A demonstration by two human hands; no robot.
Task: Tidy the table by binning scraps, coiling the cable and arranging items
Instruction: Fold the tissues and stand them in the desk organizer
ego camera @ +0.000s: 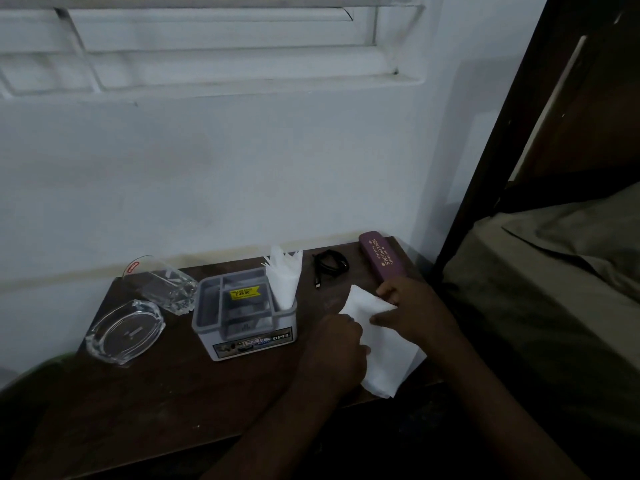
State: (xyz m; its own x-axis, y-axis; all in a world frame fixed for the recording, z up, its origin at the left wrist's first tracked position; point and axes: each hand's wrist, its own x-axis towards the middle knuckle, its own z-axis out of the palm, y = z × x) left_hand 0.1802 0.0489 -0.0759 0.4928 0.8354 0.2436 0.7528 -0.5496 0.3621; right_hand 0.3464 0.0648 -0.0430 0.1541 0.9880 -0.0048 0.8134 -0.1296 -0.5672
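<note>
Lower right of frame, dark tabletop [166, 386]: white paper sheet [384, 355], left hand [341, 341] and right hand [412, 313] both pinching it in curled fingers. Maroon case [381, 258], "PRINCE OPTICALS". Coiled black cable [329, 265]. Grey organiser [242, 317], "OPEL". Glass [162, 282], "cello".

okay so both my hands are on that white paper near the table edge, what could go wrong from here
1. The white paper overhangs the table edge; it could slip off as the left hand and right hand work it.
2. The right hand sits against the spectacle case and might nudge it toward the coiled cable.
</note>
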